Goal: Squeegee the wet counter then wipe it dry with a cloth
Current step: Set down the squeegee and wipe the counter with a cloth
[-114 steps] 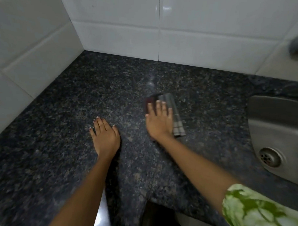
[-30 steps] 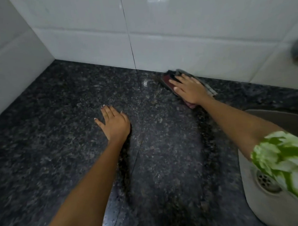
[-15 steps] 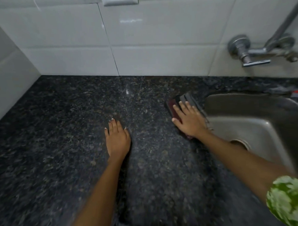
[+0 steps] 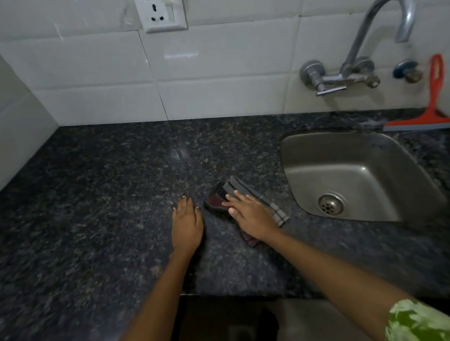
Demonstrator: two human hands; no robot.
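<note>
A dark speckled granite counter fills the view. My right hand presses flat on a folded grey and maroon striped cloth lying on the counter, just left of the sink. My left hand rests palm down on the bare stone right beside it, fingers together, holding nothing. A red squeegee leans against the tiled wall at the far right, behind the sink, away from both hands.
A steel sink with a drain is set into the counter at right, under a wall-mounted tap. White tiles line the back and left walls, with a power socket above. The counter's front edge runs near my forearms.
My right hand has slid the cloth from the back wall toward the front of the counter, ending close to my left hand. The camera has tilted up, showing the tap, socket and squeegee.
</note>
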